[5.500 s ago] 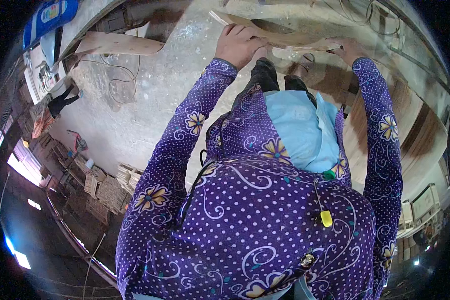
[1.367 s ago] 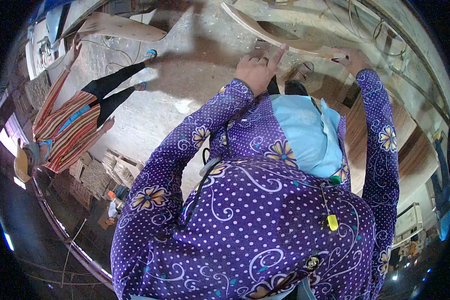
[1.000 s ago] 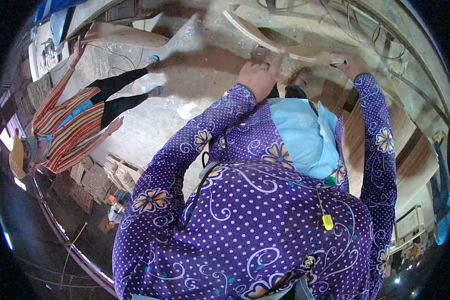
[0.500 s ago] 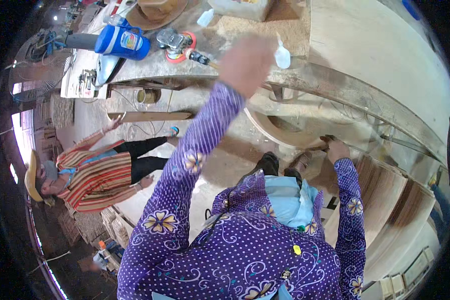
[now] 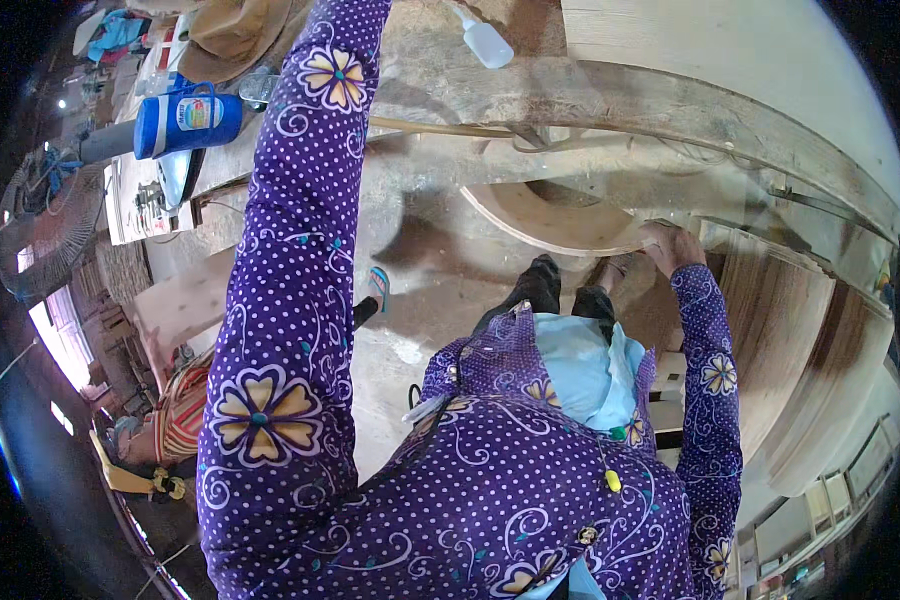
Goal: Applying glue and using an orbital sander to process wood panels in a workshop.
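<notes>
Low in front of me, my right hand (image 5: 673,248) is closed on the right end of a curved wooden piece (image 5: 560,232), a bent strip with a pale edge. The piece hangs below the workbench edge, above my feet. My left arm (image 5: 290,250) stretches up across the bench and leaves the picture at the top, so the left hand is out of sight. Right of that sleeve, a small translucent squeeze bottle (image 5: 488,45) lies on the bench. A yellowish hose (image 5: 440,128) runs along the bench's near edge from behind the sleeve.
On the bench at left are a blue jug (image 5: 188,125) and a brown hat (image 5: 235,35). A fan (image 5: 50,235) stands far left. Another person in a striped shirt (image 5: 185,410) is partly behind my left arm. Large curved wooden panels (image 5: 780,330) stand at right.
My left hand has moved forward out of the picture, its sleeve now covering the sander's place. The view has shifted. My right hand keeps hold of the curved wooden piece.
</notes>
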